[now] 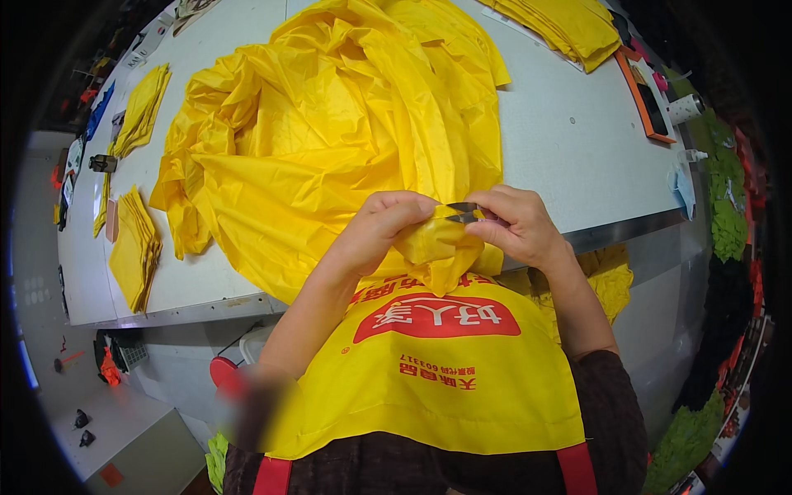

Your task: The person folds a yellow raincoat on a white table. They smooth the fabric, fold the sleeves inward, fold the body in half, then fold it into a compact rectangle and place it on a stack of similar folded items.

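A large crumpled heap of thin yellow fabric (322,124) spreads over the table and hangs down over its front edge. My left hand (381,224) pinches a gathered bit of it between thumb and fingers, just over the edge. Close by on the right, my right hand (518,221) grips small dark thread snips (462,212). Their pointed blades reach toward my left fingertips and look slightly apart. Whether a thread lies between them is too small to tell. Below, I wear a yellow apron (429,421) with red print and red straps.
Folded yellow stacks lie at the table's left (134,252) and far right (569,29). An orange-edged tray (634,95) and a white cylinder (686,108) are at the right. The table's metal edge (206,309) runs before me. Green cloth (726,198) is piled beyond the right end.
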The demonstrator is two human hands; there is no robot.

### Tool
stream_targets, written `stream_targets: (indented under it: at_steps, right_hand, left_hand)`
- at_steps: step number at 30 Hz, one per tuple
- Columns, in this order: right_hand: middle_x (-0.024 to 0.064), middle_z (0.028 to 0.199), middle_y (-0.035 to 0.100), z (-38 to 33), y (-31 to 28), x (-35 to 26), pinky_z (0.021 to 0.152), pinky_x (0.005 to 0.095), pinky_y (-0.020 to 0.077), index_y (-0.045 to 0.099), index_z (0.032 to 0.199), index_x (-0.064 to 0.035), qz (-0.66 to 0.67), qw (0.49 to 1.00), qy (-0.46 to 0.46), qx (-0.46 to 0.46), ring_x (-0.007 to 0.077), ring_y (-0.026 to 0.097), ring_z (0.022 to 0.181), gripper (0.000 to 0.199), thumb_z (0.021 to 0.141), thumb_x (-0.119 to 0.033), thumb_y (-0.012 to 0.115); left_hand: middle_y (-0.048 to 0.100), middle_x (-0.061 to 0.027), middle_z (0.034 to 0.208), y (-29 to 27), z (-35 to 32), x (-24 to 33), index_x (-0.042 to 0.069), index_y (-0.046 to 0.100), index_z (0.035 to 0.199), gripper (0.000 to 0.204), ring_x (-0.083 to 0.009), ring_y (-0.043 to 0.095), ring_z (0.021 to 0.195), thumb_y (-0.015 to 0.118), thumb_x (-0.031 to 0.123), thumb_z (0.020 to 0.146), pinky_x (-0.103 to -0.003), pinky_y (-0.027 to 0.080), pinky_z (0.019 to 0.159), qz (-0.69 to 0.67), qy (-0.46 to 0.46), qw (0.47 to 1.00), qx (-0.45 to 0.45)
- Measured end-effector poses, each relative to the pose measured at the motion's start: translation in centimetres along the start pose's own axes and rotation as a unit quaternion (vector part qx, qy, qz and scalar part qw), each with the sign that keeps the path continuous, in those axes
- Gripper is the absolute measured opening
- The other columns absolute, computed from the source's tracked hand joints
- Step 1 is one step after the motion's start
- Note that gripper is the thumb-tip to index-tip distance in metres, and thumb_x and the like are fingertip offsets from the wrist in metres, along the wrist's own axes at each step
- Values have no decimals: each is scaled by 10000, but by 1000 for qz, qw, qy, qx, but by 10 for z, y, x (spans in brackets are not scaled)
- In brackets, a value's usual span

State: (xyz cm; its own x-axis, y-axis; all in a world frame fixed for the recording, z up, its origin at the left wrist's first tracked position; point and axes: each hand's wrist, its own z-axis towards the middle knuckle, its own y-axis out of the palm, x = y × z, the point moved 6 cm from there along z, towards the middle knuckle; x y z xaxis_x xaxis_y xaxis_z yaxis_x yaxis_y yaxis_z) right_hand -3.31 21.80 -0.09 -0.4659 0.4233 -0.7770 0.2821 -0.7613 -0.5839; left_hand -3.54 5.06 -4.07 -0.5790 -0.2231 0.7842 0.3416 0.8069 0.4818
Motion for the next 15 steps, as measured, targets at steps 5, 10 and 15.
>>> stream_targets:
  at_steps: [5,10,15]
  right_hand:
    - [96,671,546,1,3,0,514,314,409,609,919,-29,18,1000,0,-18,242,535,579,278,769,-253,677]
    - [88,657,542,1,6,2,511,315,411,617,894,-41,32,999,-3,-7,239,535,575,258,766,-257,677]
    - [52,629,531,-4,0,-22,481,316,409,629,858,-78,-120,979,-149,62,219,538,550,233,733,-265,692]
  left_hand:
    - [651,-50,836,0,0,-1,-33,628,964,237,-87,601,708,525,155,865,-207,466,634,4,1,1000,-3]
    - [648,-41,825,1,-2,-1,-27,625,960,237,-83,594,696,524,167,867,-204,459,619,12,0,1000,2]
    - [649,-46,826,0,0,-4,-27,620,958,237,-89,597,682,518,166,865,-211,462,603,-3,-2,1000,2]
